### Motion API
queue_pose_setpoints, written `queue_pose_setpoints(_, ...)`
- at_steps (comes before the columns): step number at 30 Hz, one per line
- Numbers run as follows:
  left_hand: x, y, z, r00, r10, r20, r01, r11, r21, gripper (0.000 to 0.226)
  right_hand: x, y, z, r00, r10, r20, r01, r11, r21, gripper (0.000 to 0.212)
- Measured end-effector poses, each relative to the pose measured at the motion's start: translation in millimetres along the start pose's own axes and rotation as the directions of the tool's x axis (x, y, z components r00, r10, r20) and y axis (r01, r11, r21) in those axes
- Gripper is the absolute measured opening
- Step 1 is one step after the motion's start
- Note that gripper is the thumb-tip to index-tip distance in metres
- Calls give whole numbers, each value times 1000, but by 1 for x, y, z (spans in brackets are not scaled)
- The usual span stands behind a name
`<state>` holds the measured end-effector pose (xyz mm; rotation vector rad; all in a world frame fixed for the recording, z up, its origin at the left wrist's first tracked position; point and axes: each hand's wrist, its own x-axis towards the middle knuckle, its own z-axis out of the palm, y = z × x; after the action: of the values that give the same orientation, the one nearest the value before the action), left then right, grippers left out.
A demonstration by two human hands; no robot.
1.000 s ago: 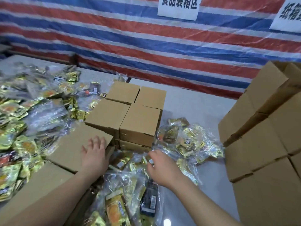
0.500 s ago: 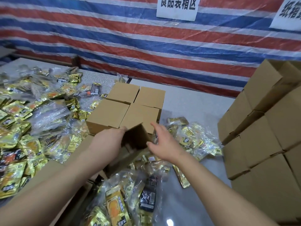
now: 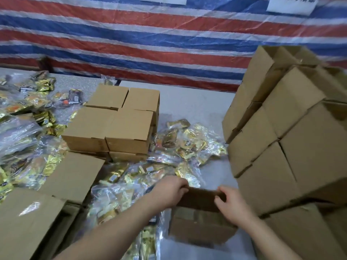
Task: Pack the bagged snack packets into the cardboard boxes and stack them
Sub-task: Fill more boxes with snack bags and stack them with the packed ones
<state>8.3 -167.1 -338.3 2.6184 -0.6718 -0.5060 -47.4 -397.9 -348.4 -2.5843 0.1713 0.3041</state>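
A small cardboard box stands on the grey table in front of me, its far flap raised. My left hand grips the left end of that flap's top edge. My right hand grips the right end, fingers curled over it. Clear bags of gold and orange snack packets lie just beyond the box. More such bags cover the table's left side. A block of closed small boxes sits in two layers at the middle.
A tall stack of cardboard boxes rises close on the right, almost touching the held box. Flat cardboard sheets lie at the lower left. A red, white and blue striped tarp hangs behind the table.
Both hands took a box from the left pile and brought it down to the right, in front of the tall stack. The camera turned right with them.
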Motion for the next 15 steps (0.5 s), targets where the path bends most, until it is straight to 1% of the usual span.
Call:
queue_pose_setpoints(3, -3, 8, 55, 996, -42, 80, 47, 997, -59, 25, -22, 40, 36, 998, 54, 25, -54, 998, 14, 25)
queue_pose_setpoints(6, -4, 14, 83, 995, -71, 71, 78, 991, -107, 26, -31, 56, 51, 997, 79, 14, -79, 996, 32, 23)
queue_pose_setpoints(8, 0, 15, 87, 996, -69, 60, 75, 992, -106, 26, -32, 62, 53, 997, 72, 1, -71, 996, 54, 19)
queue_pose_setpoints(10, 1, 17, 86, 995, -55, 78, 61, 995, -77, 28, -33, 65, 52, 998, 62, -7, -61, 995, 74, 13)
queue_pose_setpoints(13, -2, 17, 82, 996, -30, 85, 35, 998, -56, 36, -32, 62, 50, 998, 63, 19, -64, 995, 78, 7)
queue_pose_setpoints(15, 0, 12, 74, 998, -51, 38, 56, 989, -139, 39, -33, 60, 47, 998, 62, 15, -63, 996, 63, 8)
